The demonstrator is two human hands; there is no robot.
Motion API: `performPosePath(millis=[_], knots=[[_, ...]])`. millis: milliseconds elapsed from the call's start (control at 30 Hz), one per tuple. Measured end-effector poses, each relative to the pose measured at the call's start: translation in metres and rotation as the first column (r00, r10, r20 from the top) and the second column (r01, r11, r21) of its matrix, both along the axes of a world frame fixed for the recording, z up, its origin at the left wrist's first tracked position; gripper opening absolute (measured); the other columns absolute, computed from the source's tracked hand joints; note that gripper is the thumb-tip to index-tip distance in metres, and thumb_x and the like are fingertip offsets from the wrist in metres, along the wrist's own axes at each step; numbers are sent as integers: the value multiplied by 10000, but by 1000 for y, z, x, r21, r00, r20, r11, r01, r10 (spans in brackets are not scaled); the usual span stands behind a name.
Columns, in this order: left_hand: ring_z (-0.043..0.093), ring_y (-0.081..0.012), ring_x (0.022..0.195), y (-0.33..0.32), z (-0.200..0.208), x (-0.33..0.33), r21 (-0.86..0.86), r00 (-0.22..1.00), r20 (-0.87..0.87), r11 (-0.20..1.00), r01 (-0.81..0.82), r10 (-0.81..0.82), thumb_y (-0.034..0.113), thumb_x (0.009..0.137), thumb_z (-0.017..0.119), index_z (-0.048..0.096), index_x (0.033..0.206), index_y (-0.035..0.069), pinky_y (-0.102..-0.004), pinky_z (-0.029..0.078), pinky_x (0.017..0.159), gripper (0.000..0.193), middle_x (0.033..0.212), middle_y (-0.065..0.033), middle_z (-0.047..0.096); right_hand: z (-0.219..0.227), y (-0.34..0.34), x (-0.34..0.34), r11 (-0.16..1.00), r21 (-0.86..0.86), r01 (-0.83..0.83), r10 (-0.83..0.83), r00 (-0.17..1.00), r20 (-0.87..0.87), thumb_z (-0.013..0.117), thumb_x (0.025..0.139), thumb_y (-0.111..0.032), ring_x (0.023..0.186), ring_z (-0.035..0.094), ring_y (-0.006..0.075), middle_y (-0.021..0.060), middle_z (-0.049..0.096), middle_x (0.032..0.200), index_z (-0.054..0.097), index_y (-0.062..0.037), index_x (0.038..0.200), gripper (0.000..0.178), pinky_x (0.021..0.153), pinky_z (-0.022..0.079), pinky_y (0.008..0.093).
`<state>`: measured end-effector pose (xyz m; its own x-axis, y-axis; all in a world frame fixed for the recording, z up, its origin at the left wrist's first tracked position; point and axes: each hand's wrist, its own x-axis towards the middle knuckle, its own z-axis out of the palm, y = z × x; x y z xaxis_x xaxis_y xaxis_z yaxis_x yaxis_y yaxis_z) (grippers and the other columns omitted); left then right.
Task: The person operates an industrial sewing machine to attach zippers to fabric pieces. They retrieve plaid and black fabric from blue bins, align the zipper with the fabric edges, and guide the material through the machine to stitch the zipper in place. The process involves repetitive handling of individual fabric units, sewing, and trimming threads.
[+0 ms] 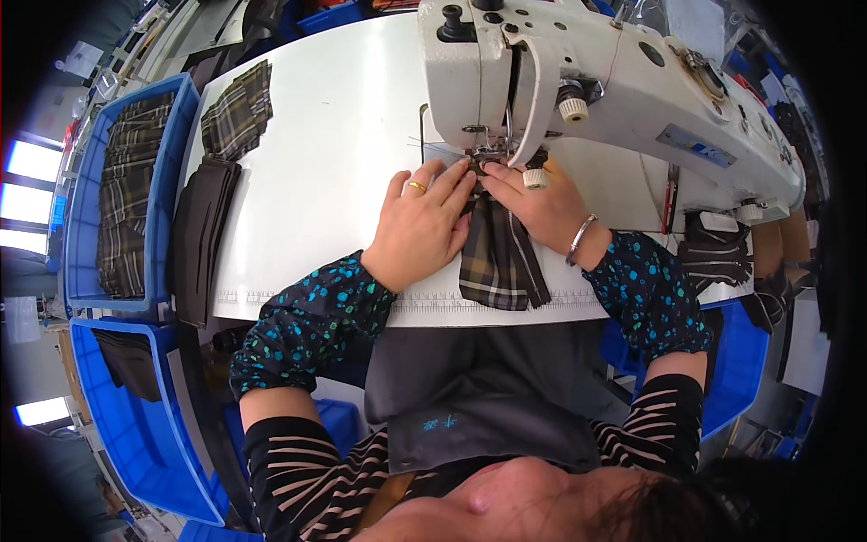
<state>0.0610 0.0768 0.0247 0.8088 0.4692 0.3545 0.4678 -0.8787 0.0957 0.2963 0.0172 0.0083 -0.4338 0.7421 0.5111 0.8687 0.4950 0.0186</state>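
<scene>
A brown and black plaid fabric piece (492, 257) lies on the white sewing table, its far end under the presser foot (488, 152) of the sewing machine. Along its right side runs a dark strip (533, 257) with a pale line, perhaps a zipper. My left hand (417, 221) comes in from the left, its closed fingertips pressing the cloth just before the foot. From the right, my right hand (539, 206) holds the cloth there too, its fingertips close to the left ones. The cloth between the fingertips is mostly hidden.
The white sewing machine (632, 99) spans the back right. At left lie plaid pieces (239, 113), dark fabric pieces (203, 235) and a blue bin (185, 135) of plaid cloth. Another blue bin (135, 452) stands lower. Dark striped strips (713, 253) and a red-and-black slim tool (670, 199) lie right.
</scene>
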Motion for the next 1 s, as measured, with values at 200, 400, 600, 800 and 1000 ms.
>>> performPosePath(millis=[200,400,600,800,1000], knots=[[576,-304,1328,-50,6,-35,-44,991,-17,990,131,-132,80,774,727,697,1231,4,-455,475,1066,465,1413,-97,644,4,-22,0,999,28,-33,31,998,52,629,909,-132,1176,649,275,76,713,1265,707,-89,1170,276,1097,481,433],[690,-280,1059,-120,-24,-77,-76,914,370,975,210,-168,44,699,746,777,1104,62,-424,528,922,407,1195,-71,741,13,-66,38,973,-10,232,-230,969,86,626,895,-110,1219,622,312,118,655,1355,684,-79,1223,335,1050,502,457],[703,-251,983,-177,-91,-64,-518,955,236,808,279,-179,100,854,753,704,1284,43,-369,554,832,437,1159,-103,733,44,-153,-45,969,-237,-74,-10,943,-333,772,864,-160,807,661,256,52,667,888,737,-85,1062,215,658,549,372],[679,-117,952,-139,-178,35,-939,900,69,-276,204,431,161,1022,654,674,1306,116,-276,545,770,288,1169,-11,753,-2,-205,-130,828,-543,-139,-236,792,-563,711,980,-409,723,715,290,53,710,835,727,-112,1024,300,633,560,387],[688,-87,919,-149,-207,77,-875,882,-122,-469,122,455,159,1031,639,701,1238,156,-249,519,699,217,1178,19,760,-76,-209,-149,944,-327,33,-261,681,-684,733,949,-275,773,717,303,83,711,874,706,-101,1034,195,643,562,419]])
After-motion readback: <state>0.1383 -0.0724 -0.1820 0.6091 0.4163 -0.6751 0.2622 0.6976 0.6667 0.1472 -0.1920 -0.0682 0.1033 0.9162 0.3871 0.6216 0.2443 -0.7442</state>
